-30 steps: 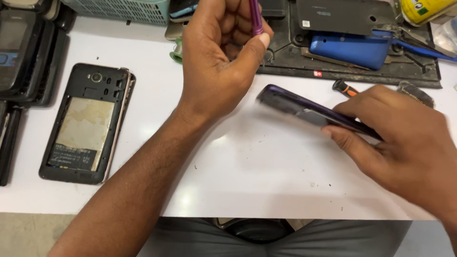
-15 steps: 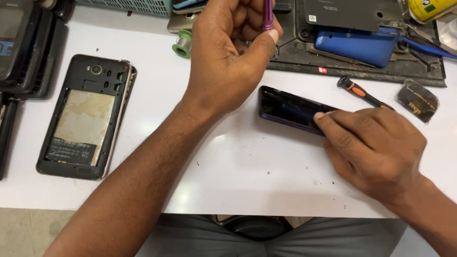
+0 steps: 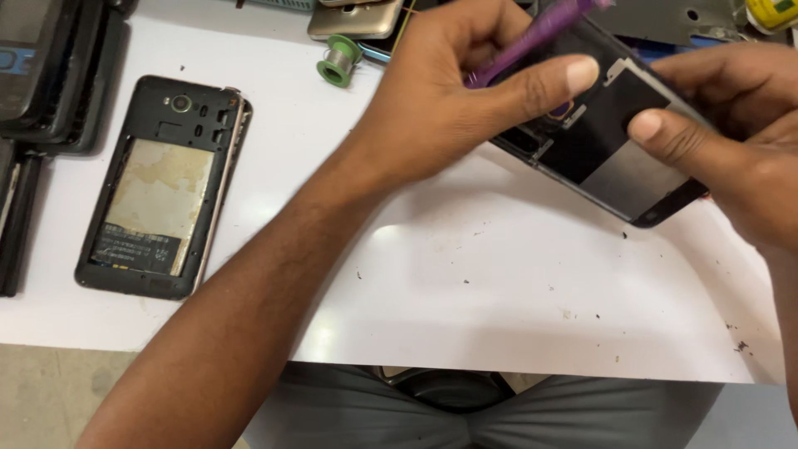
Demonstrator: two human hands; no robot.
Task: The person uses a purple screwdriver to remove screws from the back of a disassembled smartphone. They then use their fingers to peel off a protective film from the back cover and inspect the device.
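My right hand (image 3: pixel 731 133) holds a dark phone (image 3: pixel 615 150) lifted off the white table (image 3: pixel 499 283), tilted, with its open back toward me and my thumb pressed on it. My left hand (image 3: pixel 465 100) grips a thin purple tool (image 3: pixel 540 37) between thumb and fingers, and its thumb rests on the phone's upper part. The tool's tip is hidden behind my fingers near the phone's edge.
An opened black phone with a bare battery (image 3: pixel 162 187) lies at the left. Dark phones are stacked at the far left edge (image 3: pixel 41 91). A green solder spool (image 3: pixel 337 62) and a gold phone (image 3: pixel 353 21) lie at the back. Small dark specks dot the table.
The phone lay on the table under my right hand; now it is lifted and turned with its open back up. My left hand came down with the purple tool onto it.
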